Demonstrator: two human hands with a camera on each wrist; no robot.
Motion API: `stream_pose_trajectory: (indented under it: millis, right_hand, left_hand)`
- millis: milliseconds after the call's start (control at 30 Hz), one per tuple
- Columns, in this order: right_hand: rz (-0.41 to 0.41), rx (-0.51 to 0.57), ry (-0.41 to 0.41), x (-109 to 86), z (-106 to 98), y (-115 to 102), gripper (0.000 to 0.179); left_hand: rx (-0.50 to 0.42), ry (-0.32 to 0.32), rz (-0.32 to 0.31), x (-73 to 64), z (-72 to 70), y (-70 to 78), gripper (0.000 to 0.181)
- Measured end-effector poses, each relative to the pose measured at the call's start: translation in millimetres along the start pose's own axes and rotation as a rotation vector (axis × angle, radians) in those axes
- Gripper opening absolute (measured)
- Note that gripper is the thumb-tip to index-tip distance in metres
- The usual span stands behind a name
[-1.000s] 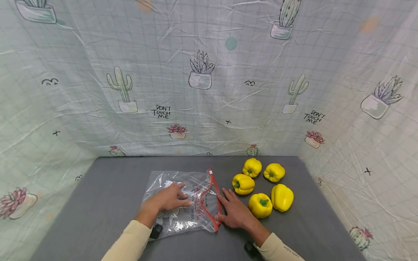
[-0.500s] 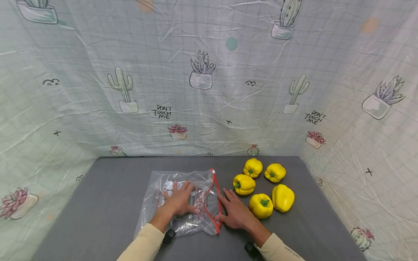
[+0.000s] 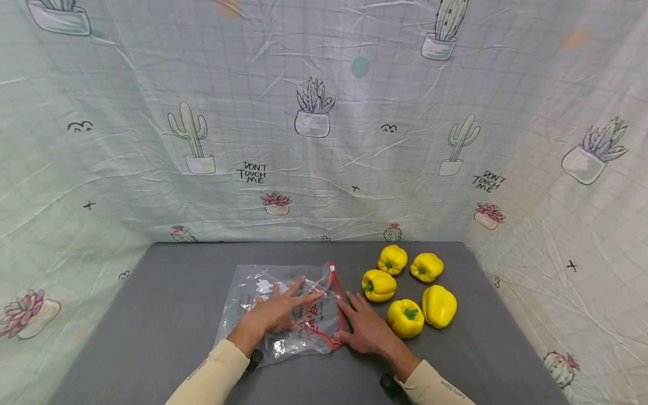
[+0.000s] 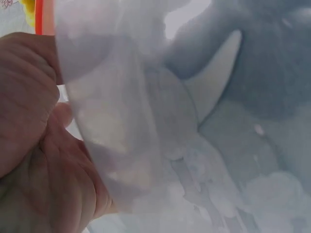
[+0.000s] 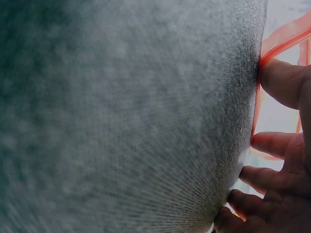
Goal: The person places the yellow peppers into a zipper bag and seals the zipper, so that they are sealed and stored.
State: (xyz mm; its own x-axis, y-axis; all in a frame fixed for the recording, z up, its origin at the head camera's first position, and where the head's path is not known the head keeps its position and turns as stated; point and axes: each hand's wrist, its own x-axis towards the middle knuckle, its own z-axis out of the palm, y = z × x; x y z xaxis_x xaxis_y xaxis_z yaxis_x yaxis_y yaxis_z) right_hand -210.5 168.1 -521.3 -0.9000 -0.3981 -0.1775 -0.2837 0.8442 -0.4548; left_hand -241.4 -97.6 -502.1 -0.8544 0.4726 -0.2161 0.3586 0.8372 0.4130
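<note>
A clear plastic zip bag [image 3: 319, 319] with a red zip strip along its right end lies flat on the grey table, printed and wrinkled. My left hand [image 3: 273, 314] rests across the middle of the bag, fingers spread. In the left wrist view the bag's film [image 4: 194, 116] fills most of the picture, beside the left hand [image 4: 43, 131]. My right hand [image 3: 367, 329] lies at the red-edged opening, its fingers extended. The right wrist view shows the right hand's [image 5: 272, 160] fingertips pressed down on the tabletop, thumb and index finger touching the red strip [image 5: 284, 43].
Several yellow bell peppers [image 3: 405, 318] stand on the table just right of the right hand. Bare grey tabletop [image 3: 152, 326] stretches left of the bag. A cactus-print curtain [image 3: 324, 169] hangs behind the table and along both sides.
My left hand has slid right over the bag and its fingers have spread wider toward the zip strip. The bag's opening has narrowed. The right hand stays at the strip.
</note>
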Motion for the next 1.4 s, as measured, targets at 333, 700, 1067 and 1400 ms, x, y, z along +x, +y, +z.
stream_pose_trajectory:
  millis: [333,700,1067,1400]
  right_hand:
    - [-0.007,0.001,-0.014,-0.2,1,4,0.08]
    - [-0.007,-0.025,0.0,-1.3,2,3,0.078]
    - [-0.014,-0.027,0.008,-3.1,-2,0,0.076]
    - [0.002,-0.024,-0.002,0.1,-1,1,0.077]
  left_hand:
    - [-0.007,-0.001,0.076,-4.1,0.1,-4.4,0.066]
    - [-0.203,0.229,-0.052,5.2,9.8,1.1,0.03]
    - [-0.197,0.291,-0.118,6.4,15.4,3.6,0.079]
    - [-0.283,0.299,-0.146,1.4,6.2,7.9,0.097]
